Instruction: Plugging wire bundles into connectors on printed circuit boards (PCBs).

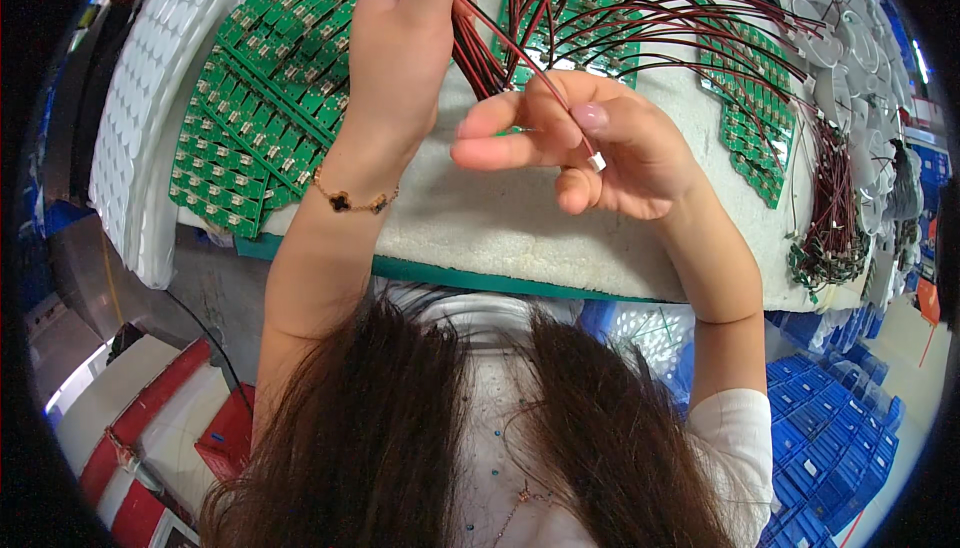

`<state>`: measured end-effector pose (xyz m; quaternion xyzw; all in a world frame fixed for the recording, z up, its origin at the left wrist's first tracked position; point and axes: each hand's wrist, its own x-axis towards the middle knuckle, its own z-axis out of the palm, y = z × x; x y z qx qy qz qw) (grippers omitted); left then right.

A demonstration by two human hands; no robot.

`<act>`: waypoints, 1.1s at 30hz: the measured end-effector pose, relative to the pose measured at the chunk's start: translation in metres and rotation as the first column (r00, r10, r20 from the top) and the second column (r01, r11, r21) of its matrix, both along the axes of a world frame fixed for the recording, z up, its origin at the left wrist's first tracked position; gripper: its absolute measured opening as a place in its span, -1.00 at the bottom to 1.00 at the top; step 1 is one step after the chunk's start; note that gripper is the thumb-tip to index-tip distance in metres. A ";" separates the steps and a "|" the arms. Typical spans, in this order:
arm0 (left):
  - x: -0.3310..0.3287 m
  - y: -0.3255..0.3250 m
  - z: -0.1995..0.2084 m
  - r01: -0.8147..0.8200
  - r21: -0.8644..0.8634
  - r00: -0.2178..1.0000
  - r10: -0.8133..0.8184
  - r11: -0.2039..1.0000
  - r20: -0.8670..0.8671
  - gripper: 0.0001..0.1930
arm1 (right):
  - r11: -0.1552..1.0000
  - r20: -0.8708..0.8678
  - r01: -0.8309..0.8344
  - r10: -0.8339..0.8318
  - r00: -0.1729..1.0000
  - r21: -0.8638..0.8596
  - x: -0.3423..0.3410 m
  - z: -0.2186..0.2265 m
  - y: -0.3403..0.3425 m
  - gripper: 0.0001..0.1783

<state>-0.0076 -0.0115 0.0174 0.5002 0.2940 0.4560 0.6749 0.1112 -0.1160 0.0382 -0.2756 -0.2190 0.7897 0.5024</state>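
My left hand (405, 58) is closed round a thick bundle of red and black wires (480, 58) at the top of the view. From that bundle one red and black wire (540, 73) runs down to my right hand (625, 143). There, thumb and index finger pinch it just above a small white plug connector (597, 161) at its end. The other fingers of that hand are partly bent, over the pale bench surface. Behind both hands lie green circuit boards (285, 48) in panels, with small pale parts on them.
Many loose wires (650, 8) arch over more boards (750, 98) toward the right. A heap of wired pieces (835, 238) lies at the bench's right end. White sheets of round pieces (150, 98) stand at the left; blue crates (830, 448) are stacked below right.
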 end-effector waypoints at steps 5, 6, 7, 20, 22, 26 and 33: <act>0.002 -0.002 0.003 -0.050 0.015 0.999 0.050 0.999 -0.005 -0.48 | 0.983 -0.124 0.018 0.005 0.992 0.183 0.003 -0.003 -0.004 -0.76; 0.002 -0.001 0.003 -0.049 0.015 0.999 0.049 0.999 -0.004 -0.48 | 0.975 -0.166 0.016 0.021 0.986 0.221 0.006 -0.001 -0.006 -0.76; 0.000 0.000 0.002 -0.028 0.002 1.000 0.028 1.000 -0.010 -0.47 | 0.938 -0.129 -0.012 0.061 0.990 0.347 0.012 0.000 -0.010 -0.77; -0.001 0.005 0.004 0.031 -0.139 0.999 -0.033 0.990 -0.010 -0.52 | 0.770 0.229 0.166 -0.376 0.898 0.616 0.034 0.041 -0.025 -0.75; -0.004 0.005 0.002 -0.010 -0.116 1.000 0.006 0.993 -0.030 -0.54 | 0.877 0.666 0.038 -0.391 0.636 0.479 0.027 0.035 -0.020 -0.82; -0.004 0.006 0.001 -0.029 -0.077 0.999 0.025 0.997 -0.048 -0.58 | 0.893 0.887 -0.097 -0.413 0.204 0.439 0.018 -0.005 -0.002 -0.83; -0.005 0.009 0.004 -0.035 -0.130 0.996 0.025 0.991 -0.080 -0.56 | 0.917 0.929 -0.165 -0.371 -0.009 0.365 0.016 -0.012 -0.003 -0.86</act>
